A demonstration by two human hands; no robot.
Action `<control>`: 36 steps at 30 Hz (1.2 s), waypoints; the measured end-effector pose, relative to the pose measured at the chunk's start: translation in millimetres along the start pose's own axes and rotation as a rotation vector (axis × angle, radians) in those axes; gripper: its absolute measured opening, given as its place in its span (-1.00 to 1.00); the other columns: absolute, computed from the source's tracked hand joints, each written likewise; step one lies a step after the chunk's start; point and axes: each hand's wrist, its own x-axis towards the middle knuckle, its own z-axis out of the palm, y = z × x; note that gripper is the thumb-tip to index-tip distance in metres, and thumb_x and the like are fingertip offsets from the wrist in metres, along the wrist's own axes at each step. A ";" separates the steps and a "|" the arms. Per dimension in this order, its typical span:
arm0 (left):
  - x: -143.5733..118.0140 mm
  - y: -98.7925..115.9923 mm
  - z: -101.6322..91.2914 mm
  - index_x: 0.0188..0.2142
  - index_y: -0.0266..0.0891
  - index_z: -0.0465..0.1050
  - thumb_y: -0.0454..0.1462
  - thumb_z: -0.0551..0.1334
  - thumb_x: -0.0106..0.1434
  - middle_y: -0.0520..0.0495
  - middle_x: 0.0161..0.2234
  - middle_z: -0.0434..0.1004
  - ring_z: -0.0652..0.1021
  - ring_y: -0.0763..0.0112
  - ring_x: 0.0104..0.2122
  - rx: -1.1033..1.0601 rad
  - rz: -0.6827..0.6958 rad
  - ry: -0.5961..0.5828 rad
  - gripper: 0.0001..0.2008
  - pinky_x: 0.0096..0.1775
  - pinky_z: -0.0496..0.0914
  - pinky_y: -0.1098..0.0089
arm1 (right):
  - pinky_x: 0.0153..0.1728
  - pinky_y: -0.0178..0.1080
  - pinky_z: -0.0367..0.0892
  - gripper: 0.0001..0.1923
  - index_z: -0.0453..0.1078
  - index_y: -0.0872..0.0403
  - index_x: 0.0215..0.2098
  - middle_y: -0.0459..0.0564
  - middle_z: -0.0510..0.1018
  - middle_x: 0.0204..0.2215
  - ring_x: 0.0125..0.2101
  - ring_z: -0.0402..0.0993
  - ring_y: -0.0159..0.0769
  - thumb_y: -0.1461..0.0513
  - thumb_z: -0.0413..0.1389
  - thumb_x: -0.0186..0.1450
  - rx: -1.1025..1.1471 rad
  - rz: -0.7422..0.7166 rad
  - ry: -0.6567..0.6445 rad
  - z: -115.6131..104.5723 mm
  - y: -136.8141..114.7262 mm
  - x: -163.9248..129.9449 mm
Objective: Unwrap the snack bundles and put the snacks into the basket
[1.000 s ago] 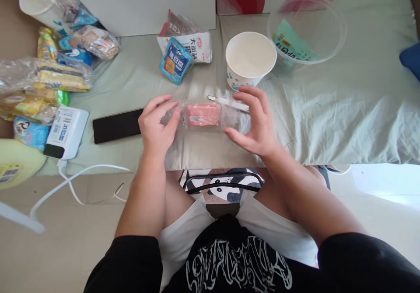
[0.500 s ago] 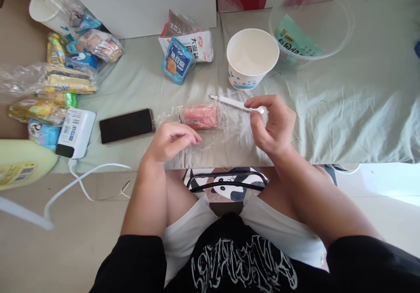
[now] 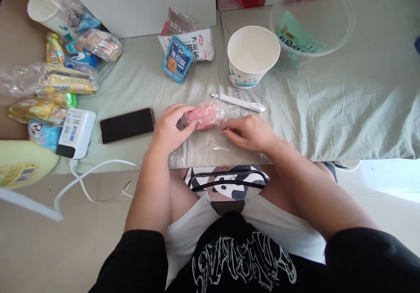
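A pink block-shaped snack in a clear wrapper (image 3: 205, 116) lies near the table's front edge. My left hand (image 3: 170, 127) is closed round its left end, thumb below and fingers above. At its right end my right hand (image 3: 251, 132) has its fingers curled in a pinch at the clear plastic; the fingertips partly hide what they grip. Loose clear film spreads on the cloth below the snack. Just behind my right hand lies a white utility knife (image 3: 241, 102), touched by neither hand. A white paper cup (image 3: 246, 83) stands upright beyond the knife.
A black phone (image 3: 127, 125) lies left of my left hand. Further left are a white power bank (image 3: 78, 131) with a cable and several wrapped snacks (image 3: 70, 81). Snack packs (image 3: 177, 60) lie at the back, and a clear round tub (image 3: 334, 50) stands at the back right.
My right hand has moved down and left, away from the knife, to the wrapper's right end. My left hand has moved onto the pink snack and gripped it, tilting it slightly.
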 end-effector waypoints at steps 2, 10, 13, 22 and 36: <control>0.0 3.1 0.5 -0.16 -0.21 0.61 -0.23 0.30 0.24 -0.08 -0.23 0.68 0.63 0.31 -0.26 -0.043 -0.072 0.052 -0.79 -0.13 0.51 0.32 | -0.38 -0.23 0.13 -0.68 0.58 0.04 -0.09 -0.02 0.63 -0.40 -0.41 0.44 -0.26 0.15 0.02 0.36 0.026 0.015 0.059 1.6 -0.3 -0.4; 2.1 13.9 8.4 -0.37 -0.19 0.48 -0.29 0.24 0.26 0.01 -0.42 0.57 0.50 0.45 -0.47 -0.360 -0.399 0.131 -0.93 -0.48 0.33 0.50 | -0.06 -0.06 0.39 -0.67 0.52 0.06 0.03 0.17 0.58 0.00 -0.03 0.50 -0.05 0.18 0.02 0.41 -0.032 -0.089 0.393 12.1 -5.3 0.1; 4.3 20.1 10.8 -0.37 -0.16 0.41 -0.22 0.23 0.29 0.03 -0.47 0.51 0.41 0.50 -0.59 -0.651 -0.601 0.075 -0.89 -0.64 0.17 0.54 | -0.06 -0.08 0.38 -0.68 0.52 0.06 -0.03 0.13 0.61 -0.11 -0.11 0.52 -0.11 0.15 -0.05 0.48 -0.014 -0.153 0.335 17.9 -18.5 1.9; 16.4 39.1 3.2 -0.43 -0.21 0.28 -0.26 0.20 0.16 -0.14 -0.34 0.63 0.64 0.33 -0.43 -1.165 -0.820 -0.021 -0.89 -0.69 0.16 0.58 | -0.20 -0.09 0.42 -0.47 0.29 0.06 -0.07 0.12 0.50 -0.13 -0.20 0.46 -0.12 -0.17 0.20 0.30 0.220 0.106 0.288 26.4 -29.9 -1.4; 25.0 64.6 24.3 -0.46 -0.22 0.31 -0.32 0.25 0.12 -0.19 -0.06 0.71 0.72 0.23 -0.20 -1.462 -0.850 -0.061 -0.89 -0.66 0.29 0.58 | -0.09 0.04 0.45 -0.34 0.19 0.06 -0.03 0.21 0.53 -0.09 -0.07 0.50 0.02 -0.11 0.27 0.09 0.416 0.276 0.432 26.5 -23.9 -5.1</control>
